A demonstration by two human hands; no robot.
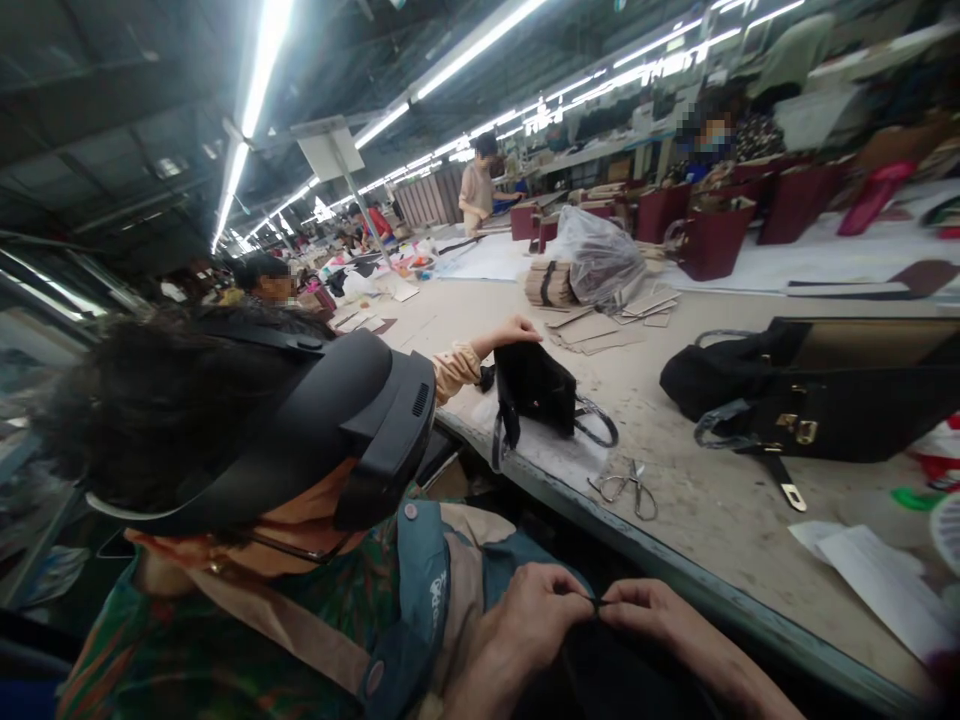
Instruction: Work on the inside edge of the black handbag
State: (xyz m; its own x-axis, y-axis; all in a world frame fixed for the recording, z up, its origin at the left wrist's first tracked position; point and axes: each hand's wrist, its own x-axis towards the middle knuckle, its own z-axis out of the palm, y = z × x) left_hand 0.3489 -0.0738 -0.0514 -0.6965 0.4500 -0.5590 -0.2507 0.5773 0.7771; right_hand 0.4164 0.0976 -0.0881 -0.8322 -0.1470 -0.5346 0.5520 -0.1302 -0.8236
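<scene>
At the near side of the scene, the person's left hand (544,610) and right hand (649,610) meet fingertip to fingertip in front of the near edge of the table (727,510). Thumb and forefinger of each are closed together, pinching the thin rim of a black item (622,670) that lies below them; its full shape cannot be told, as it runs out of view. The table's edge slants from the middle of the scene down to the near right, passing close beyond the right forearm, so that arm has only a narrow margin on its far side. To the left, a co-worker in a headset (360,420) and apron (420,590) sits right beside the left hand, leaving little room there.

Farther off, a co-worker's hand (517,330) grips the top of a small black bag (536,390), which stands near the edge with a strap reaching down to it. Scissors (637,482) lie between that bag and the person's hands, near the edge. A broad stretch of tabletop separates them from a larger black bag (847,400) at the right, with papers (885,580) nearer the edge. Cardboard pieces (600,330) and a clear plastic bag (600,255) lie farther away.
</scene>
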